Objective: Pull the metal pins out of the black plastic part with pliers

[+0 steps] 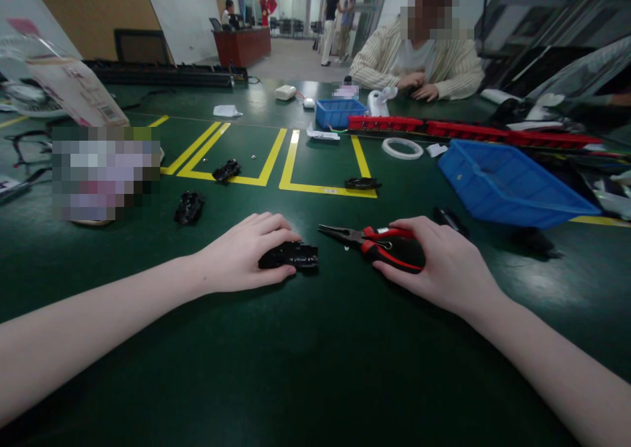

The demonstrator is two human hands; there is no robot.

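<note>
One black plastic part [305, 256] sits in left hand [251, 250], fingers curled over it, thumb along near side, right end sticking out toward right hand [444, 256]. Right hand grips red-and-black needle-nose pliers [369, 235] by handles; nose points toward left hand, tip near part but apart from it. Beyond left hand, to its left: another black piece [189, 208] on dark green tabletop [305, 368]. Beyond right hand: tilted blue bin [513, 190], white tape ring [404, 157]. Farther off, past right hand: co-worker in striped shirt [461, 66].
</note>
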